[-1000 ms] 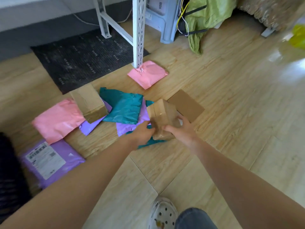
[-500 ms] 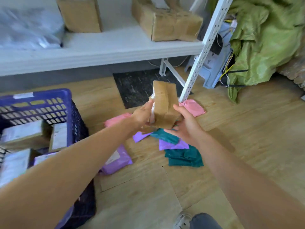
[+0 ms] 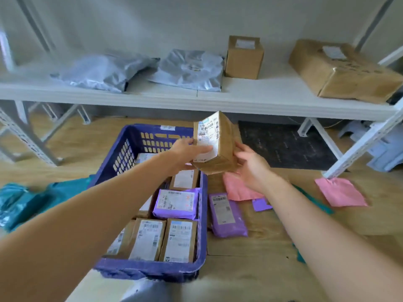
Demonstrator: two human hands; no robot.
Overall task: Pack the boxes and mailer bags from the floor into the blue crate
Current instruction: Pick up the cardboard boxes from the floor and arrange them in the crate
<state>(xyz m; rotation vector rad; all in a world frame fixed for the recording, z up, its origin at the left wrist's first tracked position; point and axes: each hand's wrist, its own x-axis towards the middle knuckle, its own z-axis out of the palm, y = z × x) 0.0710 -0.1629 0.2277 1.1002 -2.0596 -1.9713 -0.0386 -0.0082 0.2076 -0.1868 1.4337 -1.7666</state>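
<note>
Head view: a pale wood floor [image 3: 250, 269] under a white shelf [image 3: 196, 99] at 12 o'clock. Both hands, left hand [image 3: 185, 153] and right hand [image 3: 250, 164], have fingers closed on a labelled cardboard box [image 3: 220, 144] above the far right corner of the blue crate [image 3: 150, 269]; a purple mailer bag [image 3: 226, 216] lies at 3 o'clock of the crate.

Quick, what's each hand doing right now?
Left hand: closed on the cardboard box, gripping its labelled side.
Right hand: holding the same cardboard box from the other side.

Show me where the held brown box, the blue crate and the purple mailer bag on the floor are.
held brown box [image 3: 225, 147]: head view, brown side face.
blue crate [image 3: 150, 268]: head view, near rim.
purple mailer bag [image 3: 229, 221]: head view, bare purple lower part.
</note>
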